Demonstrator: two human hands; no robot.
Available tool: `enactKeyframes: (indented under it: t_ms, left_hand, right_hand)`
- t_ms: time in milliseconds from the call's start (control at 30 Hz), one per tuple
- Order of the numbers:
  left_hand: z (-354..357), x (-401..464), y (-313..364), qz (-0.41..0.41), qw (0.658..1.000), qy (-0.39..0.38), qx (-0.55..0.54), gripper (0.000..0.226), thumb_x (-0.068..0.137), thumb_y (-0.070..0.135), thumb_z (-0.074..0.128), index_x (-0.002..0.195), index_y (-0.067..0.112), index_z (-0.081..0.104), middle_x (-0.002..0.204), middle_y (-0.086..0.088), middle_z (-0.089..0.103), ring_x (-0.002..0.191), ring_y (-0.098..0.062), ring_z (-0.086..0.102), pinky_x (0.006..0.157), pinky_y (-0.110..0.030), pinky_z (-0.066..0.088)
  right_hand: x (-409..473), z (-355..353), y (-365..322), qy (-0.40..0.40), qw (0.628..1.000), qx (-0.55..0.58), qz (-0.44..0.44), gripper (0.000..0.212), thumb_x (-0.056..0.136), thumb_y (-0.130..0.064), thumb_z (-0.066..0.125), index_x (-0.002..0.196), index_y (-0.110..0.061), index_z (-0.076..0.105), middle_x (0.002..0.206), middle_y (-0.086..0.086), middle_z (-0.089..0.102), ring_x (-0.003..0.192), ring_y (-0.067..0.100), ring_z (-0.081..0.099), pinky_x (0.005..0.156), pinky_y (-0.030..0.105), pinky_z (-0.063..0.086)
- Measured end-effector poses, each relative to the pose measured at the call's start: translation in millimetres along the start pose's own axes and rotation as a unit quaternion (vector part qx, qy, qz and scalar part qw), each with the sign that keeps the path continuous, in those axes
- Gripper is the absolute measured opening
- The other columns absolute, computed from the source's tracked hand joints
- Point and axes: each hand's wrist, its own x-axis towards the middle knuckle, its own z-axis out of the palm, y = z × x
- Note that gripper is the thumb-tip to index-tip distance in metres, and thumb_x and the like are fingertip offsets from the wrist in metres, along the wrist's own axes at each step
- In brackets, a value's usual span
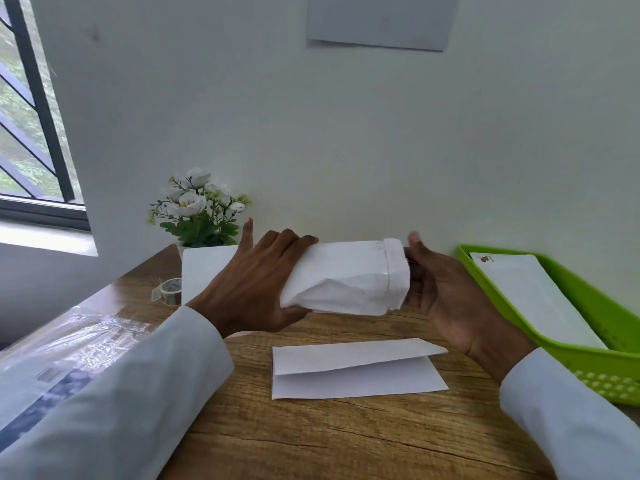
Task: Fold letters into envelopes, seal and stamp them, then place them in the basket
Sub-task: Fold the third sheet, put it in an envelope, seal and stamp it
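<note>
Sleeves (114, 403) in pale white fill the bottom corners, closest to the lens, and under them runs the wood-grain desk (311, 441). Off to the right sits a lime green basket (595, 306) with one white envelope already lying flat in it, a little red stamp in its top corner. On the left edge there's a crinkly clear plastic pack (69, 344) with a barcode.

Mid-air above the desk, a white envelope (343, 278) is held sideways between both hands. Left hand (252, 289) is wrapped round its closed end, fingers over the top and thumb underneath, clamped on it. Right hand (443, 292) is at the open end by the folded-back flap, fingers curled against the mouth; can't really tell if they're pinching the paper or partly inside it.

Flat on the desk just below the hands lies a folded letter (356, 372), top panel lifting a bit. Behind the left hand a blank white sheet (204, 271) is partly hidden. Small stuff: a potted bunch of white flowers (197, 209) against the wall, and a roll of patterned tape (169, 291) beside the sheet.
</note>
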Motion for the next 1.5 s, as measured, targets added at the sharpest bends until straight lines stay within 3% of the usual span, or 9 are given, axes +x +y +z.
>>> enactKeyframes:
  t_ms: [100, 167, 233, 300, 400, 533, 900, 1067, 1500]
  left_hand:
    - [1.9, -3.4, -8.3, 0.011, 1.000, -0.020, 0.001, 0.097, 0.068, 0.076, 0.055, 0.142, 0.013, 0.042, 0.123, -0.006, 0.055, 0.107, -0.027, 0.058, 0.105, -0.072, 0.027]
    - [1.3, -4.2, -12.9, 0.015, 1.000, -0.022, -0.003, 0.099, 0.067, 0.077, 0.055, 0.142, 0.014, 0.041, 0.124, -0.006, 0.054, 0.107, -0.027, 0.058, 0.105, -0.072, 0.028]
    - [-0.2, -5.2, -16.9, 0.021, 1.000, -0.020, -0.005, 0.100, 0.067, 0.078, 0.055, 0.143, 0.014, 0.040, 0.124, -0.006, 0.054, 0.107, -0.027, 0.058, 0.103, -0.071, 0.031]
    - [-1.1, -6.1, -19.1, 0.027, 0.999, -0.019, -0.005, 0.101, 0.066, 0.077, 0.057, 0.143, 0.014, 0.040, 0.123, -0.005, 0.053, 0.105, -0.027, 0.057, 0.103, -0.069, 0.032]
    - [-1.0, -7.6, -20.4, 0.034, 0.999, -0.026, -0.013, 0.101, 0.066, 0.078, 0.059, 0.143, 0.016, 0.039, 0.123, -0.004, 0.052, 0.106, -0.025, 0.057, 0.104, -0.069, 0.030]
    - [-0.4, -9.6, -21.8, 0.041, 0.998, -0.027, -0.024, 0.100, 0.065, 0.077, 0.060, 0.142, 0.017, 0.038, 0.122, -0.004, 0.052, 0.106, -0.025, 0.057, 0.104, -0.070, 0.030]
    - [-11.2, -14.1, -34.8, -0.004, 0.997, 0.003, -0.075, 0.092, 0.069, 0.072, 0.065, 0.140, 0.018, 0.040, 0.114, -0.002, 0.051, 0.101, -0.019, 0.046, 0.098, -0.050, 0.039]
    - [-17.2, -19.0, -46.4, -0.041, 0.995, 0.029, -0.085, 0.097, 0.068, 0.072, 0.066, 0.142, 0.014, 0.039, 0.116, -0.006, 0.048, 0.104, -0.021, 0.043, 0.094, -0.039, 0.034]
    - [-11.7, -23.7, -48.9, -0.038, 0.997, 0.001, -0.062, 0.099, 0.069, 0.074, 0.062, 0.144, 0.013, 0.038, 0.117, -0.005, 0.046, 0.106, -0.022, 0.041, 0.098, -0.057, 0.040]
  right_hand:
    - [-9.7, -4.3, 22.7, 0.089, 0.995, -0.043, 0.028, 0.046, 0.100, -0.042, 0.048, 0.084, -0.006, 0.071, 0.069, 0.008, 0.073, 0.061, 0.020, 0.069, 0.060, 0.034, 0.058]
    - [-17.9, -12.1, 42.1, 0.094, 0.968, -0.233, -0.026, 0.041, 0.101, -0.037, 0.051, 0.081, -0.010, 0.074, 0.073, 0.004, 0.075, 0.072, 0.022, 0.070, 0.072, 0.036, 0.056]
    - [-25.3, -17.7, 53.0, 0.004, 0.881, -0.464, -0.090, 0.026, 0.096, -0.041, 0.059, 0.088, -0.022, 0.076, 0.090, -0.008, 0.075, 0.087, 0.013, 0.068, 0.081, 0.032, 0.054]
    - [-31.6, -16.8, 48.8, -0.102, 0.818, -0.564, -0.053, 0.042, 0.083, -0.065, 0.061, 0.108, -0.033, 0.072, 0.113, -0.022, 0.066, 0.103, 0.001, 0.061, 0.090, 0.026, 0.051]
    - [-36.5, -11.4, 37.0, -0.180, 0.763, -0.621, -0.015, 0.084, 0.062, -0.091, 0.051, 0.130, -0.043, 0.056, 0.137, -0.029, 0.048, 0.124, -0.001, 0.047, 0.103, 0.028, 0.043]
    - [-35.8, -10.5, 26.8, -0.212, 0.723, -0.658, -0.002, 0.080, 0.066, -0.079, 0.067, 0.136, -0.044, 0.048, 0.137, -0.027, 0.042, 0.127, 0.002, 0.041, 0.104, 0.030, 0.040]
    - [-13.5, -47.3, 8.8, -0.127, 0.888, -0.440, 0.023, 0.012, 0.078, -0.016, 0.082, 0.089, -0.014, 0.077, 0.090, 0.003, 0.079, 0.084, 0.021, 0.073, 0.074, 0.032, 0.057]
    - [-11.8, -55.8, -17.5, -0.066, 0.898, -0.434, -0.014, 0.006, 0.083, -0.011, 0.077, 0.087, -0.014, 0.079, 0.084, 0.005, 0.078, 0.072, 0.013, 0.071, 0.061, 0.021, 0.052]
    - [-13.1, -59.7, -41.1, 0.042, 0.937, -0.333, -0.094, 0.018, 0.083, -0.009, 0.075, 0.094, -0.023, 0.080, 0.088, -0.003, 0.079, 0.074, 0.010, 0.070, 0.073, 0.029, 0.052]
